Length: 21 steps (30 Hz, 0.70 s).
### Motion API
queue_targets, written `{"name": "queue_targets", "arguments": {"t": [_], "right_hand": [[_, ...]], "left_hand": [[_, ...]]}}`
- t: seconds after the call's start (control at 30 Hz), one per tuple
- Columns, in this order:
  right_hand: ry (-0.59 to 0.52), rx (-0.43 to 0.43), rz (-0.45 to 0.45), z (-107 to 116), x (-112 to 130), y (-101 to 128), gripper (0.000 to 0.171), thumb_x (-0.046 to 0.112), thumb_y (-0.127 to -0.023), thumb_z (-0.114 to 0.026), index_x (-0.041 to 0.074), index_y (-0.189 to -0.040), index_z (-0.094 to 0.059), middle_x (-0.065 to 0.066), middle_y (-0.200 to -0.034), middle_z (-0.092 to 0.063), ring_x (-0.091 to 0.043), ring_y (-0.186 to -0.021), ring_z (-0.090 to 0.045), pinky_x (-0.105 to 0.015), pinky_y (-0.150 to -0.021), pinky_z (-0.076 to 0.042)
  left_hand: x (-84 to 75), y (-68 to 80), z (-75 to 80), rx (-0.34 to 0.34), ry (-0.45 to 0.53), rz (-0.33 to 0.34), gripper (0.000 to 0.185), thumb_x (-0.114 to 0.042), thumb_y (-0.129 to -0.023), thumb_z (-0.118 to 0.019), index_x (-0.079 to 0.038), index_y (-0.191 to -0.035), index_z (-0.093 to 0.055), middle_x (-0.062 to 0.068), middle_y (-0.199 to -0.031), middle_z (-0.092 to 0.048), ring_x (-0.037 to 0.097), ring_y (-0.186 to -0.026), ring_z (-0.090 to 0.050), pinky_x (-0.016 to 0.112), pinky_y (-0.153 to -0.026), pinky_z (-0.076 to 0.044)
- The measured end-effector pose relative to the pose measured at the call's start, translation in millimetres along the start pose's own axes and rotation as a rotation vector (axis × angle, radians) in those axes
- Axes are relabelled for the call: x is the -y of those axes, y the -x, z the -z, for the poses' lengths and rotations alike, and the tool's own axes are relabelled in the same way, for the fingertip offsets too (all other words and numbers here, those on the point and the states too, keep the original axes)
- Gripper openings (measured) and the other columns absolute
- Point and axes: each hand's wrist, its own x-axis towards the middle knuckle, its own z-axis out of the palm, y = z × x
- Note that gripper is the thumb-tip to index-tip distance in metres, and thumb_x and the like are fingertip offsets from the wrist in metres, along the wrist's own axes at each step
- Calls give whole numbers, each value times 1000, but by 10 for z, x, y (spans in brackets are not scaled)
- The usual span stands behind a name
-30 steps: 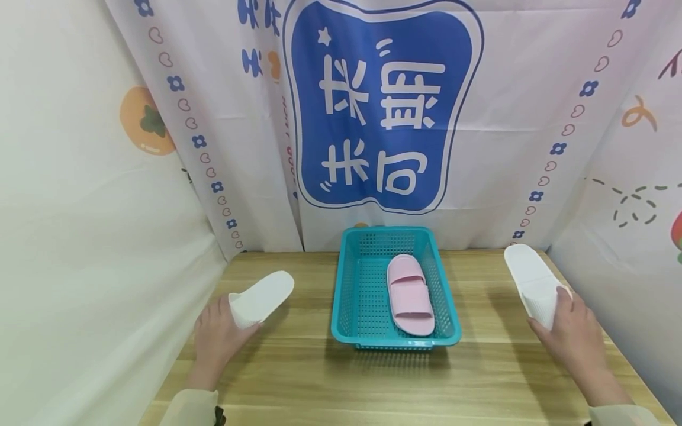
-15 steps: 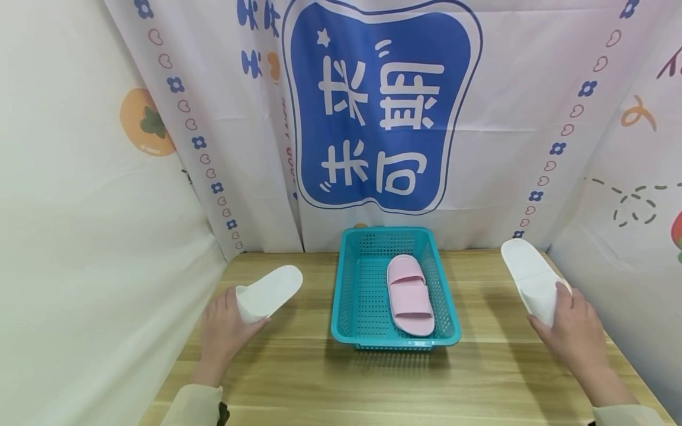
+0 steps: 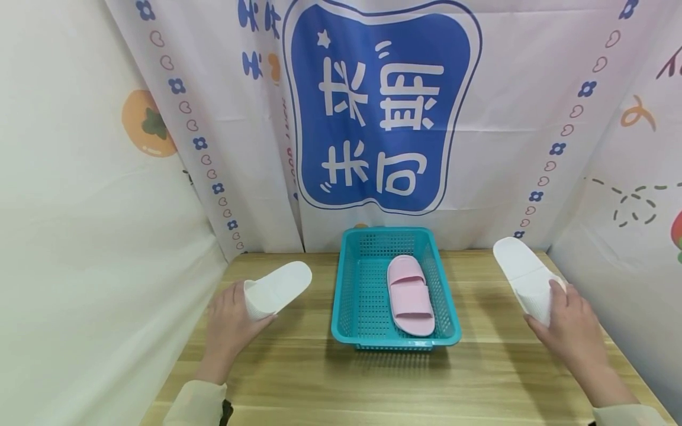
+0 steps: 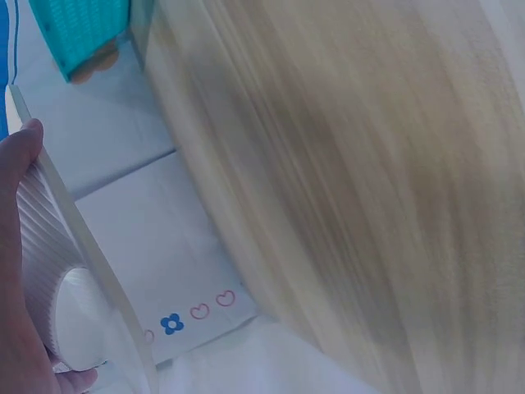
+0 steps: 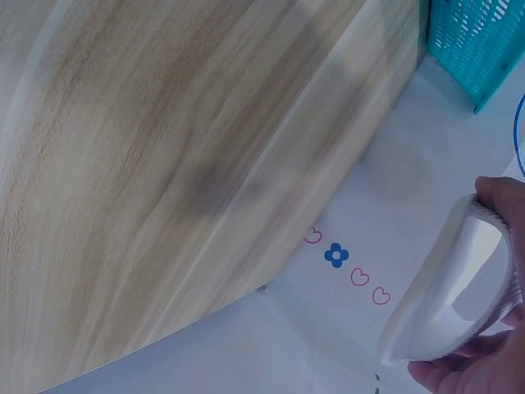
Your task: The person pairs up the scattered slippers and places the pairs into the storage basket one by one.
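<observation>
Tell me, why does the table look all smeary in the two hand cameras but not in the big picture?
In the left wrist view the wooden table is streaked with motion blur, though the left hand and its white slipper look sharp; in the right wrist view the table is softly smeared too; in the head view everything is crisp and evenly lit, with soft shadows under the teal basket.

left hand (image 3: 230,325) + white slipper (image 3: 278,289): nearer basket (image 3: 395,340) | right hand (image 3: 570,328) + white slipper (image 3: 524,278): lifted, edged inward
</observation>
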Motion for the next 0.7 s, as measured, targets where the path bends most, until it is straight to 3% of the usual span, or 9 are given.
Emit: {"name": "queue_targets", "arguments": {"t": [0.2, 0.43, 0.53, 0.7], "right_hand": [[0, -51, 55, -6, 33, -17, 90, 29, -55, -79, -12, -127, -43, -38, -106, -46, -57, -79, -48, -66, -60, -39], [-1, -124, 130, -8, 62, -66, 86, 58, -76, -53, -11, -127, -45, -38, -108, -48, -56, -79, -50, -65, -60, -40], [8, -160, 151, -6, 101, -95, 89, 65, -81, -42, -11, -126, -46, -38, -108, -48, -56, -78, -49, -65, -59, -40], [17, -201, 182, 21, 165, -134, 92, 71, -85, -35, -11, -125, -48, -39, -109, -49, -57, -78, -50, -64, -60, -40]], "left_hand": [[-74, -64, 7, 11, 14, -34, 107, -55, -47, -86, 13, -122, -53, 29, -112, -59, 45, -99, -56, 57, -81, -47], [-167, -120, -8, 14, 26, -43, 109, -56, -46, -87, 13, -123, -52, 28, -115, -58, 45, -103, -56, 57, -87, -46], [-211, -143, 0, 17, 36, -49, 110, -55, -45, -88, 13, -124, -52, 28, -116, -58, 45, -104, -55, 57, -88, -46], [-263, -187, 6, 32, 34, -70, 111, -58, -47, -87, 12, -126, -50, 28, -116, -58, 45, -105, -55, 56, -89, -45]]}}
